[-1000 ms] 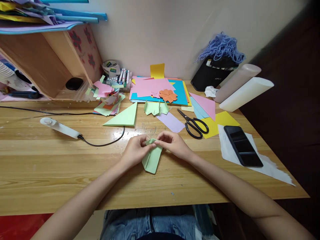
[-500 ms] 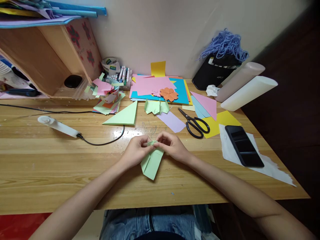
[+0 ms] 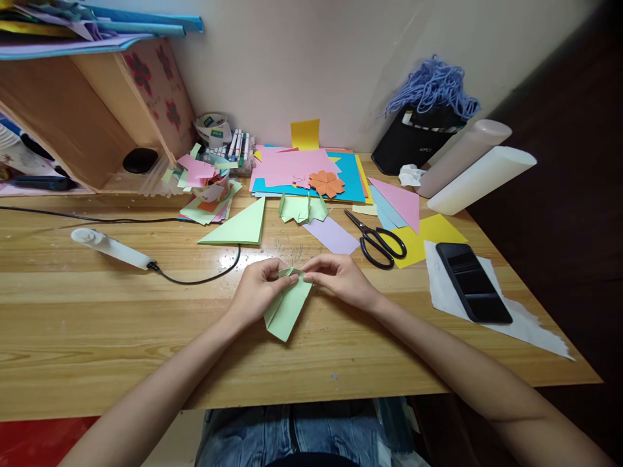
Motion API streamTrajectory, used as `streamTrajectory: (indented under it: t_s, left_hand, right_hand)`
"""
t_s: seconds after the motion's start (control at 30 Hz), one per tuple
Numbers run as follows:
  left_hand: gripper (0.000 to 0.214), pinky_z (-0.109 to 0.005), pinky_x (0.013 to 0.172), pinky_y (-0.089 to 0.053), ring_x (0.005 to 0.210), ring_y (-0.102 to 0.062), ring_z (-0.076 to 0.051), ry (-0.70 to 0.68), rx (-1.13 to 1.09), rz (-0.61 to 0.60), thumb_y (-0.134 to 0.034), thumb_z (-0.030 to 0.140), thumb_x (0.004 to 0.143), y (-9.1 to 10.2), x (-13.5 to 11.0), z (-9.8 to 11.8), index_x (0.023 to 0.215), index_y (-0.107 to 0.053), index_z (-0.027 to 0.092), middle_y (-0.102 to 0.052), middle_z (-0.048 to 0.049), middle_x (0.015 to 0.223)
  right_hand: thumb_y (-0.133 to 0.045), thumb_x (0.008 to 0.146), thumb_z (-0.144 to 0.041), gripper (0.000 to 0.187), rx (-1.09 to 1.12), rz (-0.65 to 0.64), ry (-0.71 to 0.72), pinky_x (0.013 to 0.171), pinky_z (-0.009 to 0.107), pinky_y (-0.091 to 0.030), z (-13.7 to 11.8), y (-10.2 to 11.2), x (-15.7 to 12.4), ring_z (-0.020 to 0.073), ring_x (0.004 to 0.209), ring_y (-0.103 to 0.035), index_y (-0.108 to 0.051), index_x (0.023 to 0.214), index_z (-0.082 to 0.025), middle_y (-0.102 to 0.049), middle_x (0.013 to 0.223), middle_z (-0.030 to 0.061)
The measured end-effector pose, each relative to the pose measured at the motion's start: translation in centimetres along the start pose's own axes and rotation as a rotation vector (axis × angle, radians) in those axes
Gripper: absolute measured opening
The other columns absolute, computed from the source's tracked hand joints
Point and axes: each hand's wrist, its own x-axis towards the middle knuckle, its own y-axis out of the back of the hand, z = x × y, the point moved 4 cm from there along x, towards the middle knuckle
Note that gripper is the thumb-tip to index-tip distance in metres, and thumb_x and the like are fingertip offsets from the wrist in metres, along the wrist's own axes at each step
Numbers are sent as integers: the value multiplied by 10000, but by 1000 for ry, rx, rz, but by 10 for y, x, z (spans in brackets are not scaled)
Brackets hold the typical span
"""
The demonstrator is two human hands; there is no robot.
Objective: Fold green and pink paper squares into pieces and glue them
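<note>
A folded piece of light green paper [image 3: 290, 310] is held between my two hands above the front middle of the table. My left hand [image 3: 257, 290] pinches its upper left part, thumb lying on top. At the upper right corner, the thumb and fingertips of my right hand [image 3: 343, 280] close on the paper. The paper's lower end hangs free toward me, with a crease along its left side. Behind my hands lie a folded green paper triangle [image 3: 238, 226], a folded green paper piece [image 3: 302, 209] and a lilac paper strip [image 3: 333, 235].
Black-handled scissors [image 3: 377, 241] lie right of my hands, near yellow paper [image 3: 431, 240]. A phone [image 3: 473, 282] rests on torn white paper. Left is a white corded tool [image 3: 111, 248]. At the back are coloured sheets [image 3: 353, 175] and an orange paper flower [image 3: 327, 184].
The green paper has shifted slightly left and up. My right hand has moved from overlapping its top to the upper right corner, so more of the paper shows between my hands.
</note>
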Motion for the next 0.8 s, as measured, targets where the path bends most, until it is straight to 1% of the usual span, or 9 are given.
streamTrajectory:
  t_s: [0.13,0.27,0.33,0.4,0.5,0.57,0.67,0.73,0.8]
  left_hand:
    - [275,-182,446,-273,474,-398,-71,-7,-66,37,-646,341,663,2,0,1,593,-462,149,-453,49,521]
    - [279,-184,484,-345,535,-500,-94,-17,-118,75,-658,361,660,2,2,-1,637,-479,149,-535,33,583]
    - [278,-195,515,-391,595,-555,-116,-19,-159,98,-658,381,664,2,3,-2,707,-516,145,-598,8,666]
    - [300,-204,528,-420,612,-579,-124,-6,-209,119,-667,392,656,3,5,-3,756,-532,144,-629,-6,711]
    - [319,-208,533,-439,582,-579,-117,10,-257,120,-698,382,624,6,7,-3,750,-522,148,-638,-1,682]
    - [329,-206,544,-446,576,-577,-111,-8,-245,133,-719,360,602,10,8,-1,762,-524,149,-638,6,671]
    - [392,-220,586,-464,618,-592,-120,-20,-195,142,-743,318,572,15,8,1,872,-558,148,-654,-7,730]
    - [446,-242,611,-474,657,-606,-139,15,-163,86,-749,304,559,13,8,0,937,-579,139,-667,-37,791]
    - [409,-257,608,-477,671,-610,-156,56,-145,13,-732,324,579,10,8,-3,907,-604,114,-670,-72,829]
  right_hand:
    - [-655,691,-278,149,-16,52,-15,634,278,-486,0,8,2,129,650,-588,-646,775,-154,-650,751,31]
    - [-601,750,-302,205,-25,74,27,675,278,-483,0,8,2,127,697,-589,-624,902,-167,-645,824,41]
    - [-590,760,-328,264,20,18,0,652,273,-482,3,0,0,130,696,-589,-595,973,-172,-640,817,37]
    - [-640,719,-336,313,37,-118,-28,639,269,-477,5,-12,-3,140,708,-589,-589,981,-172,-640,801,28]
    - [-643,713,-347,211,-60,-235,-49,631,267,-452,7,-22,-7,145,692,-572,-621,771,-146,-630,735,24]
    - [-609,741,-354,223,-55,-206,-72,612,263,-437,7,-20,-6,135,654,-552,-586,683,-140,-604,687,18]
    - [-602,740,-356,228,20,-70,-78,565,239,-414,5,-5,1,107,589,-501,-527,669,-153,-535,631,-13]
    - [-603,738,-359,232,38,28,-46,543,222,-397,2,6,5,95,571,-473,-507,663,-161,-501,622,-25]
    - [-604,740,-368,226,58,103,-7,550,219,-401,0,12,7,97,585,-481,-519,681,-166,-509,643,-22]
